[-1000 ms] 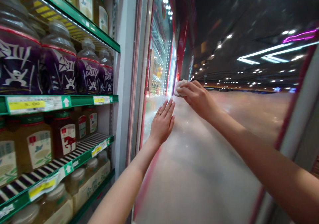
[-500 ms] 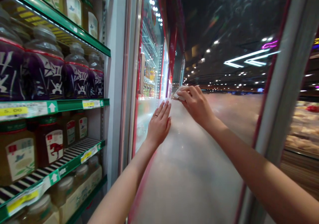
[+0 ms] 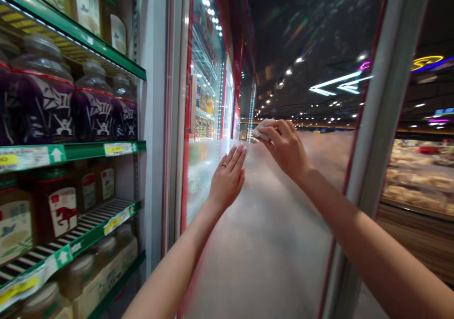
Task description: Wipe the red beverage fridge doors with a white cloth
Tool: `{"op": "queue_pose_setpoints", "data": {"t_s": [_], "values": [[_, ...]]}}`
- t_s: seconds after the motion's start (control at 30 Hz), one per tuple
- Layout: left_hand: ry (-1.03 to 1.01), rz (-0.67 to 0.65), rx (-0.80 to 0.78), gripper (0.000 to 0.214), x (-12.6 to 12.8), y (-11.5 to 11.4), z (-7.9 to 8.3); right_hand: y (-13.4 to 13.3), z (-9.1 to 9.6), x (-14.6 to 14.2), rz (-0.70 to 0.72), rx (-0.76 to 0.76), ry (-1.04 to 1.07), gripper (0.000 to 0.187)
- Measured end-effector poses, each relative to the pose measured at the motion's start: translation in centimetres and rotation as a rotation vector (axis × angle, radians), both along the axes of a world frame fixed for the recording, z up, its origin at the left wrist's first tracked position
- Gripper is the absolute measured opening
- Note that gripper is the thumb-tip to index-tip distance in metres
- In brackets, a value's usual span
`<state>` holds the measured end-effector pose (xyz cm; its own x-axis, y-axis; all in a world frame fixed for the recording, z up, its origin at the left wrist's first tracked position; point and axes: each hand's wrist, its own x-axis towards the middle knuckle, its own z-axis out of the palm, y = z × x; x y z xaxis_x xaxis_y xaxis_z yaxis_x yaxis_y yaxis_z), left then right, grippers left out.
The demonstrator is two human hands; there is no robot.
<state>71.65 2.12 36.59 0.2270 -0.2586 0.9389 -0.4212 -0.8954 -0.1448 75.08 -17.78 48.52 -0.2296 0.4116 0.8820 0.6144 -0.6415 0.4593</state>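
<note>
One white wad (image 3: 261,124) held at one glass door (image 3: 276,243)

Two bare hands reach forward at the door. The right hand (image 3: 288,146) has its fingers bent and its tips pinched around the single wad, which is soft, crumpled and matt. The wad sits along the upper edge of the door's cloudy part, just right of the other hand. The left hand (image 3: 229,179) is spread flat, fingers straight and close together, with nothing visible in its grasp; its palm faces the door and cannot be seen. It wears one thin ring (image 3: 224,164).

The glass is smooth, milky below and clear and dark above, edged on its right by one straight, greyish frame (image 3: 379,120).

Left of the door, at least four green-edged shelves (image 3: 85,151) show. On one stand three plump, clear-shouldered plastic bottles (image 3: 44,101) with glossy purple wraps, plus part of a fourth. Below them, one dark red jar (image 3: 62,205) stands on black-and-white ribbing, with three paler containers about it.

Right of the door lie many pale, lumpy packs (image 3: 422,177), too blurred to count.
</note>
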Motion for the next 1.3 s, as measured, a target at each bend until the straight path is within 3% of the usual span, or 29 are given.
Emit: {"op": "queue_pose_setpoints", "data": {"t_s": [0.23,0.5,0.73,1.0,1.3], "values": [[0.004,-0.008,0.028,0.066,-0.8,-2.1,0.8,-2.2,0.9,0.1,-0.032,0.091,0.007,0.014],[0.027,-0.021,0.080,0.064,-0.5,-4.6,1.2,-4.5,0.0,-0.6,-0.071,-0.056,0.055,0.023],[0.018,-0.034,0.101,0.065,-0.3,-5.9,1.5,-6.1,1.8,-0.1,-0.100,0.019,0.030,0.014],[0.032,-0.067,0.104,0.066,-0.2,-7.2,1.2,-8.3,0.4,-1.5,-0.099,-0.076,0.038,0.018],[0.042,-0.072,0.135,0.061,-0.9,-10.0,1.0,-10.0,1.7,-0.9,-0.145,-0.074,0.115,0.019]]}}
